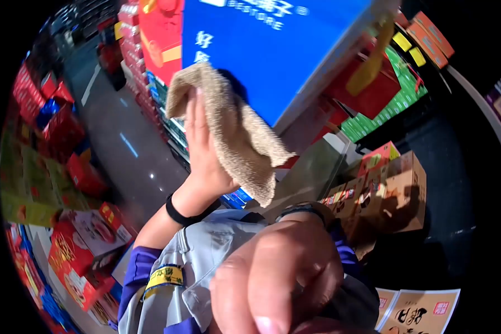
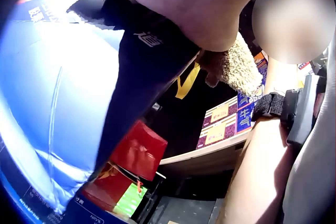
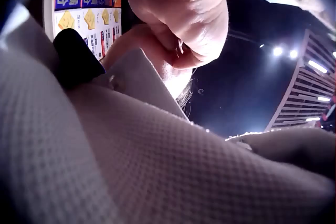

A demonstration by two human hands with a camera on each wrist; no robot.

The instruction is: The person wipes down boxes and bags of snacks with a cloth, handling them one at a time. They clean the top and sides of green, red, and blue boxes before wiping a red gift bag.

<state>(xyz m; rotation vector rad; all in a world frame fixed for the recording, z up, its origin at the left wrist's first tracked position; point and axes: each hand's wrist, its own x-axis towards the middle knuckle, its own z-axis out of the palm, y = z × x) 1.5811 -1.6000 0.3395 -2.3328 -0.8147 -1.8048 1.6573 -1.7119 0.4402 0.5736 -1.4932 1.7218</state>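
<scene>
My left hand (image 1: pixel 203 150) lies with straight fingers against a tan cloth (image 1: pixel 231 125), which drapes over the lower corner of a large blue box or panel (image 1: pixel 261 61) with white lettering. In the left wrist view the hand (image 2: pixel 194 3) is above the panel's dark edge, and part of the cloth (image 2: pixel 241 69) hangs beside it; its fingertips are hidden there. My right hand (image 1: pixel 278 273) is raised close to the head camera, fingers curled, with nothing visible in them. The right wrist view shows that hand (image 3: pixel 181 14) curled close to the head.
Red boxes (image 1: pixel 72 261) are stacked at left beside a dark aisle floor (image 1: pixel 117 133). Brown cartons (image 1: pixel 398 192) stand at right, below green packages (image 1: pixel 381 111). Red bags (image 2: pixel 139 150) hang or stand below the panel, near a shelf edge (image 2: pixel 210 150).
</scene>
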